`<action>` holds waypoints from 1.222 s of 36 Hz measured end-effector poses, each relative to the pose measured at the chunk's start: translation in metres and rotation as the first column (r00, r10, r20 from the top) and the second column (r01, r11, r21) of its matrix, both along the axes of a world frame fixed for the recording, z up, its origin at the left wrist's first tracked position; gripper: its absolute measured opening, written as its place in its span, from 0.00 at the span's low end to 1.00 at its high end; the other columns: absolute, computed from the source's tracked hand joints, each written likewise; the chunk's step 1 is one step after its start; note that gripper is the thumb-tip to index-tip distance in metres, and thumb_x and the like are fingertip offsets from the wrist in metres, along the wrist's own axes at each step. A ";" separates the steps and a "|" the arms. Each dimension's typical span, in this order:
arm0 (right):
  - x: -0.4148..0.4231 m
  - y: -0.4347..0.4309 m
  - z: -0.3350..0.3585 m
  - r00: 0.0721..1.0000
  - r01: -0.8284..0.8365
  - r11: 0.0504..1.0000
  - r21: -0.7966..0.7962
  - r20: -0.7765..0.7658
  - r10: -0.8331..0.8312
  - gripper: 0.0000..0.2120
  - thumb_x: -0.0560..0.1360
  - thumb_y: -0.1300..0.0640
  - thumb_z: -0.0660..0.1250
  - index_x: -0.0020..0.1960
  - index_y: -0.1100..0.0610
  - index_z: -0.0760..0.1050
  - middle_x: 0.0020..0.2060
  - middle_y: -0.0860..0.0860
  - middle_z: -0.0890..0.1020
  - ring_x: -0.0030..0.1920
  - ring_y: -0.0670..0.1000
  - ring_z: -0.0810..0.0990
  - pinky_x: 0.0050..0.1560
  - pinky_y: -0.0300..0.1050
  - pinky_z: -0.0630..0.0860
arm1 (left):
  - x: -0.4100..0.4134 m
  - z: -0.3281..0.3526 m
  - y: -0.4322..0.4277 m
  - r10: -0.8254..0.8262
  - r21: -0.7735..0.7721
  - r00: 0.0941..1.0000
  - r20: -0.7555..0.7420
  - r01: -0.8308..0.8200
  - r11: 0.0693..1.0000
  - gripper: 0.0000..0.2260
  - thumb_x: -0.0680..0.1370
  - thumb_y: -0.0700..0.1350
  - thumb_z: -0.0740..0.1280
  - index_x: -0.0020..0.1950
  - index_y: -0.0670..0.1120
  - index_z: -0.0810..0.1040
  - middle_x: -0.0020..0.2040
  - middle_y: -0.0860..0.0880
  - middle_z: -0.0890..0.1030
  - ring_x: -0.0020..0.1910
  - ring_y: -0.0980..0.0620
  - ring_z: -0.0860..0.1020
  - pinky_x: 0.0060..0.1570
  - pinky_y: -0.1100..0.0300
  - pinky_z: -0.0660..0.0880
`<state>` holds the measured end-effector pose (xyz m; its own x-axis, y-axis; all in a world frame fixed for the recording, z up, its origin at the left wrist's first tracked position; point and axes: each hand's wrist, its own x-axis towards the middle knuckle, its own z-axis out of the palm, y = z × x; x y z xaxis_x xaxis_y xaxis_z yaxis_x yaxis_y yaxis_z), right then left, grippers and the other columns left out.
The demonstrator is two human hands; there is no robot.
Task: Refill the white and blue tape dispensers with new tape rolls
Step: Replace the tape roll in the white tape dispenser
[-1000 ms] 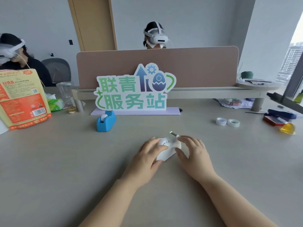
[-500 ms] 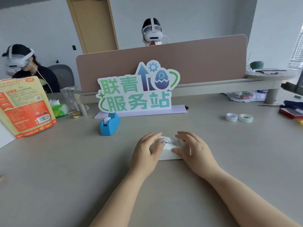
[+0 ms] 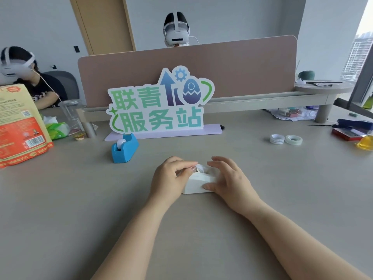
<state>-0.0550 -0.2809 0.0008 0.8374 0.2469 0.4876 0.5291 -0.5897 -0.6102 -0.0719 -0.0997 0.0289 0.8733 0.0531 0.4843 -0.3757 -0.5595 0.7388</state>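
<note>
Partly hidden: white dispenser [image 3: 198,183] between hands.

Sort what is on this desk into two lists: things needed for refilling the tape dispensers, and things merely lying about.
Belongs to the job:
white plastic tape dispenser, held between left hand and right hand
blue plastic tape dispenser
two clear tape rolls

Just lying about:
orange and yellow paper bag
green and white standing sign
green tissue pack
yellow translucent object

white dispenser [image 3: 198,183] now flat, left hand [image 3: 171,178] pinching
</note>
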 end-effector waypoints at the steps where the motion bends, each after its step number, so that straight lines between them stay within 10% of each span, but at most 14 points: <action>1: 0.000 0.000 0.000 1.000 -0.002 1.000 -0.005 -0.002 0.002 0.26 0.67 0.50 0.75 0.63 0.52 0.74 0.65 0.46 0.71 0.63 0.50 0.72 0.59 0.42 0.69 | 0.000 0.002 0.001 -0.001 0.010 1.000 -0.006 0.001 1.000 0.08 0.73 0.42 0.71 0.47 0.53 0.84 0.41 0.54 0.79 0.42 0.57 0.77 0.43 0.65 0.73; 12: -0.001 -0.002 0.003 0.999 -0.028 1.000 0.007 -0.034 0.029 0.27 0.67 0.52 0.75 0.64 0.53 0.72 0.65 0.45 0.71 0.64 0.47 0.71 0.59 0.34 0.65 | -0.004 0.004 0.006 0.010 0.015 1.000 -0.002 -0.010 1.000 0.07 0.74 0.42 0.69 0.46 0.54 0.82 0.45 0.56 0.80 0.48 0.62 0.76 0.47 0.75 0.69; 22: -0.008 0.000 0.010 0.999 0.025 1.000 0.017 -0.035 -0.025 0.30 0.67 0.48 0.75 0.66 0.50 0.70 0.69 0.43 0.70 0.65 0.45 0.71 0.63 0.36 0.66 | -0.014 0.012 -0.009 0.051 -0.284 0.994 0.091 -0.024 0.958 0.07 0.76 0.39 0.67 0.50 0.49 0.82 0.50 0.51 0.82 0.48 0.65 0.78 0.45 0.76 0.70; 27: -0.025 -0.006 0.021 0.992 0.030 0.973 0.229 -0.127 0.000 0.18 0.70 0.44 0.70 0.59 0.47 0.75 0.59 0.40 0.77 0.57 0.34 0.72 0.53 0.18 0.62 | -0.026 0.010 -0.021 0.025 -0.370 0.998 0.056 -0.003 0.929 0.08 0.75 0.43 0.68 0.48 0.56 0.82 0.49 0.53 0.83 0.48 0.55 0.81 0.51 0.58 0.77; 33: -0.043 -0.037 0.043 0.953 -0.030 0.875 0.483 -0.251 0.171 0.10 0.73 0.49 0.68 0.52 0.51 0.81 0.49 0.43 0.85 0.54 0.42 0.80 0.57 0.35 0.73 | -0.038 0.015 -0.056 -0.055 -0.454 0.998 0.006 0.051 0.890 0.06 0.74 0.45 0.70 0.46 0.57 0.83 0.46 0.56 0.84 0.47 0.55 0.81 0.54 0.50 0.78; 44: -0.044 -0.118 0.042 0.938 0.047 0.854 0.519 -0.316 0.140 0.09 0.72 0.52 0.69 0.48 0.54 0.83 0.46 0.48 0.86 0.52 0.45 0.83 0.52 0.33 0.75 | -0.017 0.001 -0.154 -0.232 -0.546 0.972 -0.048 0.169 0.821 0.06 0.75 0.44 0.69 0.47 0.55 0.83 0.47 0.54 0.85 0.48 0.55 0.81 0.57 0.48 0.77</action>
